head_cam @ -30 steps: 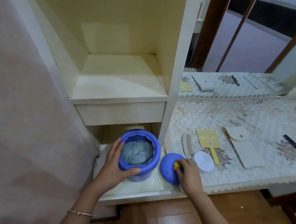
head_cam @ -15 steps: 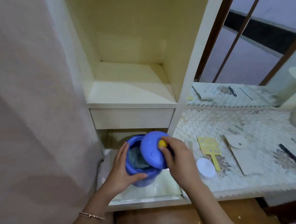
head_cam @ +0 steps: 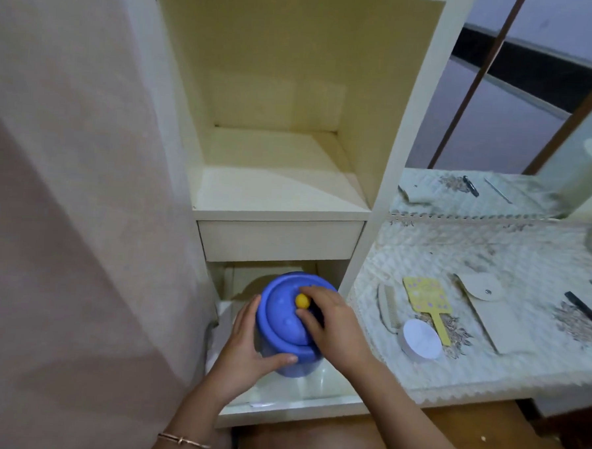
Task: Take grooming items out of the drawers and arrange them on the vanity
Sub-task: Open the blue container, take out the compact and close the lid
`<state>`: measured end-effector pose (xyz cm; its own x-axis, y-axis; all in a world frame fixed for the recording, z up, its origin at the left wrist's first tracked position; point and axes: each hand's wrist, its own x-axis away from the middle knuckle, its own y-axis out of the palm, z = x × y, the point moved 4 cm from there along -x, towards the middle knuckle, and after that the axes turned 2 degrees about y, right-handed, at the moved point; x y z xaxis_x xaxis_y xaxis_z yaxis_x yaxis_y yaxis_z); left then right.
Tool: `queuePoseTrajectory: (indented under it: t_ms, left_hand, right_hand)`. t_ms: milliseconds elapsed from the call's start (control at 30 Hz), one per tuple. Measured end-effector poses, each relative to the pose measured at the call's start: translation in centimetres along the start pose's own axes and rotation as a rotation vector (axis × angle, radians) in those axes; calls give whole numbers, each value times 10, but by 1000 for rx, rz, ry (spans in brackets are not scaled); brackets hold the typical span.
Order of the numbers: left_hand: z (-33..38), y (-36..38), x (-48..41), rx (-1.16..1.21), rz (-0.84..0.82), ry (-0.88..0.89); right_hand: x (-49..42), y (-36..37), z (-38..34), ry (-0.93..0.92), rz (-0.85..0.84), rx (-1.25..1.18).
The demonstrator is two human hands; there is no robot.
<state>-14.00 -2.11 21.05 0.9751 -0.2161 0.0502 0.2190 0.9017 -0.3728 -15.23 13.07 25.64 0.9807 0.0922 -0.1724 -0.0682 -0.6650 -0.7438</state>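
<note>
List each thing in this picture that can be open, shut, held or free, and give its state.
blue tub: closed
lid: on the tub
lower drawer: pulled open
upper drawer: shut
left hand: grips the tub
right hand: pinches the lid's knob
white jar: closed

Bare arms, one bracelet (head_cam: 184, 440)
Thin rose-gold band with a small clasp, just behind the left hand (head_cam: 246, 352).

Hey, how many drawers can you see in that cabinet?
2. A closed drawer sits just under the shelf; an open drawer is pulled out below it, with the blue jar in it. Others may be hidden lower down.
</note>
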Motion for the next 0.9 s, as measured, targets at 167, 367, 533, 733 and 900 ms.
queuePoseTrajectory:
  t_ms: [167, 367, 533, 733, 900]
  left_hand:
    - [-1, -3, 1, -16, 13, 11]
    - [-13, -3, 0, 30, 21, 25]
    - [-15, -6, 5, 97, 51, 6]
    - [-53, 19, 43, -18, -18, -163]
    - [-74, 77, 71, -116, -250, -296]
  right_hand:
    - [16, 0, 4, 47, 45, -25]
    - [33, -11, 16, 107, 105, -53]
    - [53, -25, 36, 199, 147, -46]
    - [117, -33, 92, 457, 41, -113]
    - [182, -41, 154, 680, -184, -147]
